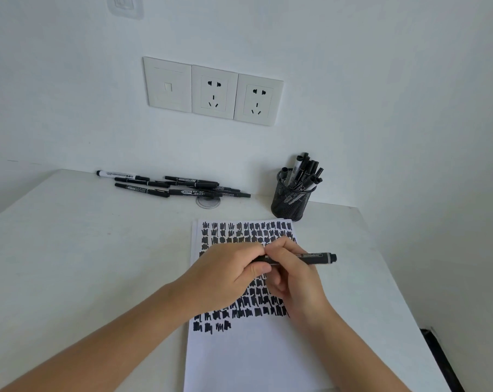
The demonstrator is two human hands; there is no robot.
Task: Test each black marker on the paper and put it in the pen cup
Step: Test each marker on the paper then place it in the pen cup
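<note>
Desk [84, 264]: left hand [225, 275], right hand [293, 275] hold marker [310, 257] over paper [253, 357]; cup [289, 202] beyond.

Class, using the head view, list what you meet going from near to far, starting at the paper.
paper → left hand and right hand gripping one marker → pen cup → wall sockets

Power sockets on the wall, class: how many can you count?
2. The middle socket and the right socket sit side by side; the left plate beside them has only a small square port. None looks hidden.
</note>
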